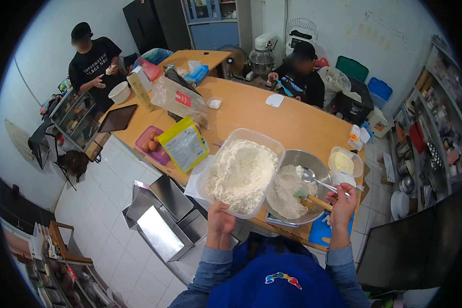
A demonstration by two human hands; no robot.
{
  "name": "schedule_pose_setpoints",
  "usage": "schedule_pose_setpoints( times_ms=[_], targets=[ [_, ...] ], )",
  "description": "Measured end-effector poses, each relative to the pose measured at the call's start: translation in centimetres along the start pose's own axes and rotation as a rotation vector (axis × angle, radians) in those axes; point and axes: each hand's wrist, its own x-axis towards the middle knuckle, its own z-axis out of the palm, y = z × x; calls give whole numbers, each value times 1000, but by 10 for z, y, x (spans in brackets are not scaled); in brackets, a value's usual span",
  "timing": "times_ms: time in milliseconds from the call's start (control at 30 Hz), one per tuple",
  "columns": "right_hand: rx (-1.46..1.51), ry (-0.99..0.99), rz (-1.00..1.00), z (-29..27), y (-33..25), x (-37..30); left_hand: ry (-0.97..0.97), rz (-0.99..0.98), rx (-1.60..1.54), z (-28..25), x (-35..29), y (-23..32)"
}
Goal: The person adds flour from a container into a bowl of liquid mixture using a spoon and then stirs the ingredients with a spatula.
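Observation:
My left hand [220, 224] grips the near edge of a clear plastic tub [204, 179], heaped with white flour [244, 172]. The tub stands tilted beside a steel mixing bowl [319, 168] and overlaps its left rim. My right hand [342, 208] is closed round the handle of a metal spoon [324, 184], whose head is over the flour in the bowl. A spatula with a wooden handle [319, 201] leans in the bowl, its handle end close to my right hand. Under the bowl, part of a kitchen scale [280, 222] shows.
Eggs in a purple tray [141, 134] and a yellow pouch [185, 145] lie left. A tub of pale-yellow contents [334, 154] stands right, above a blue board [321, 229]. Metal tins [164, 231] sit lower left. Two people [95, 66] work across the table.

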Motion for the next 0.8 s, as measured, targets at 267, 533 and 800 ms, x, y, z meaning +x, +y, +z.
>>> schedule_pose_setpoints(
  times_ms=[267, 533, 800],
  targets=[
    [-24, -9, -40, 2, -11, -4, 3, -11, -89, -1, 1, -1],
    [-109, -17, -154, 3, -3, -10, 5, -3, -89, -1, 2, -1],
    [-98, -54, -87, 1, 12, -15, 4, -1, -37, -2, 3, -1]
  ],
)
